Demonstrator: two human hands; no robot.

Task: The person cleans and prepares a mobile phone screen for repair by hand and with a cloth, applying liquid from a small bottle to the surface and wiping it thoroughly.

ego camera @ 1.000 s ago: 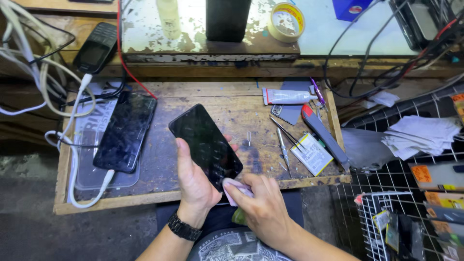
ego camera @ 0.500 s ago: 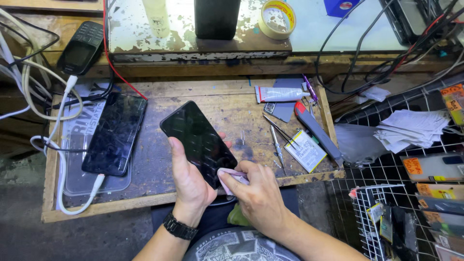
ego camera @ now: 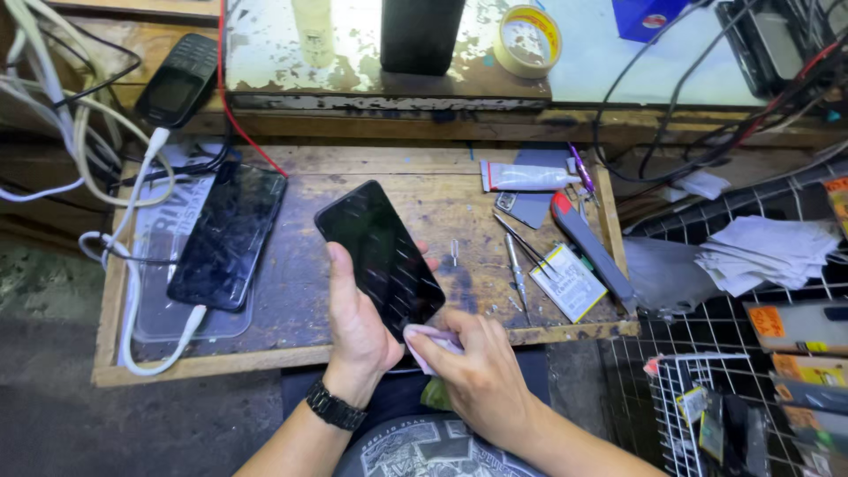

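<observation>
My left hand [ego camera: 358, 322] holds a black smartphone [ego camera: 378, 252] by its lower end, screen up and tilted, above a worn wooden work board [ego camera: 291, 353]. A dark watch sits on that wrist. My right hand [ego camera: 477, 367] pinches a small pale cloth [ego camera: 424, 340] and presses it against the phone's bottom corner.
A second dark phone [ego camera: 228, 234] lies at left, plugged into a white cable [ego camera: 163, 344]. To the right lie a glue tube [ego camera: 530, 177], tweezers [ego camera: 521, 238], a screwdriver [ego camera: 515, 265], a small flat battery [ego camera: 570, 281] and a red-tipped tool [ego camera: 590, 252]. A tape roll [ego camera: 527, 40] and a keypad phone [ego camera: 181, 79] sit behind.
My head view has shifted a little, so the board sits slightly lower right. My right hand has slid the cloth a bit along the phone's lower edge. The left hand keeps its hold.
</observation>
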